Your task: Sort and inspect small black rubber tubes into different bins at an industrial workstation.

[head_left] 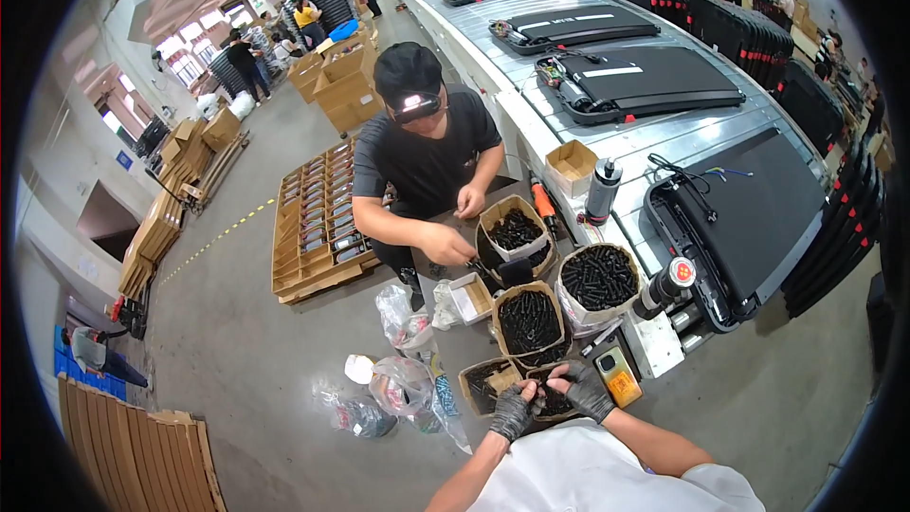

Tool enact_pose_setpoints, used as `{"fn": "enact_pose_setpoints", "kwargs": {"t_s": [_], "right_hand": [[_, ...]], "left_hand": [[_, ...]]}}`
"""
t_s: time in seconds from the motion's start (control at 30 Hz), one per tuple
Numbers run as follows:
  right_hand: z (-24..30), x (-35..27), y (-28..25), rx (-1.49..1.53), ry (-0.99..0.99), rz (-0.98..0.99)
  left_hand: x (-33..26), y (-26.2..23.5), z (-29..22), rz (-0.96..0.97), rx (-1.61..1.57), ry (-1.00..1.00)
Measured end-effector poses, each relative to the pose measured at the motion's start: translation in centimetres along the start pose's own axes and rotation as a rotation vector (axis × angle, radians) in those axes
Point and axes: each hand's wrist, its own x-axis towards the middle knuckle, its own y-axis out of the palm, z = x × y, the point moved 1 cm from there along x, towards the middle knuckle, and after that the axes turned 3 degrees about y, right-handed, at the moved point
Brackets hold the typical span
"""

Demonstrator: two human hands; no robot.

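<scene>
Both gloved hands, left hand (510,410) and right hand (586,391), met over a low box of black screws (550,400) on the desk (664,346); fingers pinched together on small parts, kept over the box so drops fell back in.

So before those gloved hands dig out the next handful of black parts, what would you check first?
1. Both hands gloved: ok. The left hand and right hand wear dark gloves.
2. Hands at the right container: ok. Both rest over the nearest small box of black parts.
3. A part actually held in the fingers: cannot tell, too small to see.
4. Space shared with the co-worker: ok. That person's hands are at the farther box, apart from these.
5. Nearby bucket of black parts upright: ok.
6. Yellow handheld device clear of the right hand: not ok, it lies close beside it.
</scene>
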Motion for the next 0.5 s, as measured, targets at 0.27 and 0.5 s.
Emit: {"fn": "enact_pose_setpoints", "kwargs": {"t_s": [0.27, 0.5], "right_hand": [[-2.6, 1.5, -0.8, 0.229, 0.259, 0.155], [-2.0, 0.9, -0.3, 0.353, 0.265, 0.141]], "left_hand": [[0.2, 0.6, -0.6, 0.033, -0.035, -0.022], [0.1, 1.5, -1.2, 0.081, -0.038, -0.045]]}}
